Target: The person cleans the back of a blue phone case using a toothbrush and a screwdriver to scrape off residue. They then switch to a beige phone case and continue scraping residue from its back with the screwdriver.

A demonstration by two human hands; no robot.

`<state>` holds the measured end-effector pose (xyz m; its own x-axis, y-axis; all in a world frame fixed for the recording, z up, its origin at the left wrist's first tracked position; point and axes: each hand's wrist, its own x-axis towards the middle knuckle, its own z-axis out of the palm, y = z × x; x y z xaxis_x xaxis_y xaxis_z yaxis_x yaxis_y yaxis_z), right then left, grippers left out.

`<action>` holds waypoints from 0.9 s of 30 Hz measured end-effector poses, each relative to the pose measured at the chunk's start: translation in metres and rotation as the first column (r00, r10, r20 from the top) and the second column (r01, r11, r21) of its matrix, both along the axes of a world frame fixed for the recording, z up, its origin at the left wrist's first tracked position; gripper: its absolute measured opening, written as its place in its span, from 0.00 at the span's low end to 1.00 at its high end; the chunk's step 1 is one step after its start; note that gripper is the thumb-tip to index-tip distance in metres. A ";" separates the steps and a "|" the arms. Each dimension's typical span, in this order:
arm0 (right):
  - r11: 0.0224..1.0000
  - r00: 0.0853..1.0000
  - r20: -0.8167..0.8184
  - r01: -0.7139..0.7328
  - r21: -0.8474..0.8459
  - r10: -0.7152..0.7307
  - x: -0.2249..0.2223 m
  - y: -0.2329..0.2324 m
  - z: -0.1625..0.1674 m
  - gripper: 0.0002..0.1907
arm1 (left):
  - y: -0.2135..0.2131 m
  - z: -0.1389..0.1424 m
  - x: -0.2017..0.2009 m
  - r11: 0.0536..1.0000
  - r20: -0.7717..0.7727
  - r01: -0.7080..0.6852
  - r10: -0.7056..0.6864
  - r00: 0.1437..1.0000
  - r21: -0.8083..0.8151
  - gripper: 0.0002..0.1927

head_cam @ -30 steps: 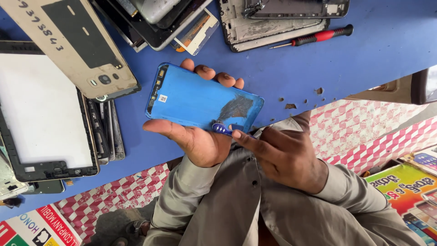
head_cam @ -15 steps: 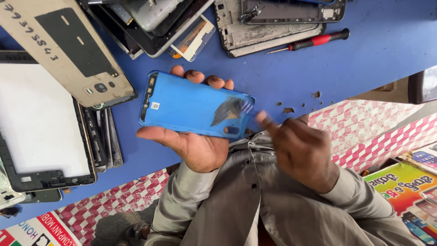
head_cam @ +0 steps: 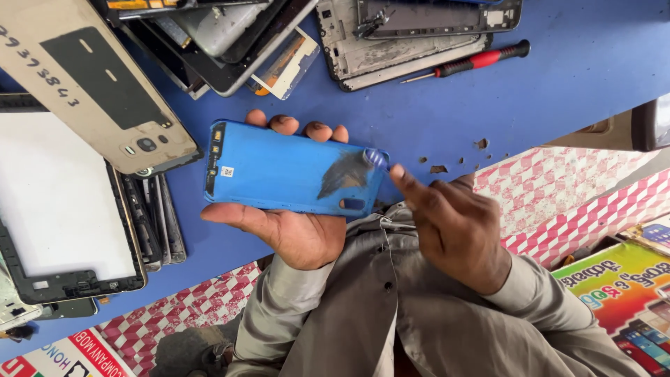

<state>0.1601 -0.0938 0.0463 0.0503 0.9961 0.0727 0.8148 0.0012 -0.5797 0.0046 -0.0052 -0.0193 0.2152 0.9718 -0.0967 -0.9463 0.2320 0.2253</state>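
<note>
From the head camera, the left hand [head_cam: 293, 227] cradles the blue phone back cover [head_cam: 289, 169] over the blue table [head_cam: 558, 84], while the right hand [head_cam: 453, 223] has shifted its small blue pick [head_cam: 375, 158] from the cover's lower edge to its corner (fingers pinched narrow), suggesting prying continues round the edge.

Blue phone back cover [head_cam: 293, 169], a flat rectangular shell with rounded corners, held level with its long axis left to right above the blue tabletop. A dark smudge marks the surface near the right end. A small white sticker sits toward the left end, beside dark cut-outs along the left edge. At the upper right corner a thin strip curls away.
</note>
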 end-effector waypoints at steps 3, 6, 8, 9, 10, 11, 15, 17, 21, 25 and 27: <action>0.985 0.986 -0.005 -0.169 0.025 0.169 -0.002 0.000 -0.001 0.33 | -0.001 0.000 0.001 1.000 -0.015 -0.006 0.006 1.000 -0.011 0.48; 0.962 0.960 -0.064 -0.271 0.041 0.274 -0.004 -0.001 -0.002 0.32 | -0.002 0.001 0.002 1.000 -0.011 0.002 -0.002 1.000 -0.016 0.47; 0.995 0.995 -0.015 -0.096 0.018 0.096 -0.005 0.000 -0.002 0.31 | -0.002 0.001 0.003 1.000 -0.013 -0.003 0.003 1.000 -0.014 0.47; 1.000 1.000 0.010 -0.012 0.012 0.012 -0.005 0.001 -0.002 0.31 | -0.001 0.001 0.003 1.000 -0.017 -0.010 0.009 1.000 -0.007 0.47; 0.994 0.994 0.000 -0.106 0.025 0.106 -0.005 0.001 -0.002 0.31 | -0.001 0.001 0.003 1.000 -0.022 -0.016 0.016 1.000 -0.001 0.47; 0.980 0.980 -0.009 -0.197 0.039 0.198 -0.006 0.003 -0.002 0.31 | -0.002 0.001 0.003 1.000 -0.027 -0.018 0.018 0.999 0.007 0.48; 0.970 0.970 0.036 -0.241 0.038 0.240 -0.006 0.007 0.001 0.31 | -0.002 0.000 0.001 1.000 -0.021 0.011 -0.010 1.000 0.018 0.48; 0.989 0.990 0.020 -0.137 0.054 0.137 -0.004 0.009 0.001 0.31 | -0.004 0.001 0.001 1.000 -0.026 0.015 -0.014 1.000 0.021 0.49; 0.946 0.944 -0.063 -0.323 0.033 0.324 -0.005 0.007 0.003 0.32 | -0.003 0.003 -0.001 0.999 -0.042 0.026 -0.025 0.999 0.026 0.49; 0.988 0.988 0.063 -0.148 0.045 0.145 -0.004 0.004 0.005 0.31 | -0.002 0.004 0.001 1.000 -0.032 0.019 -0.018 0.999 0.022 0.49; 0.993 0.988 0.125 -0.100 0.062 0.092 -0.005 0.004 0.006 0.29 | -0.002 0.004 0.000 1.000 -0.008 0.015 -0.015 1.000 0.001 0.48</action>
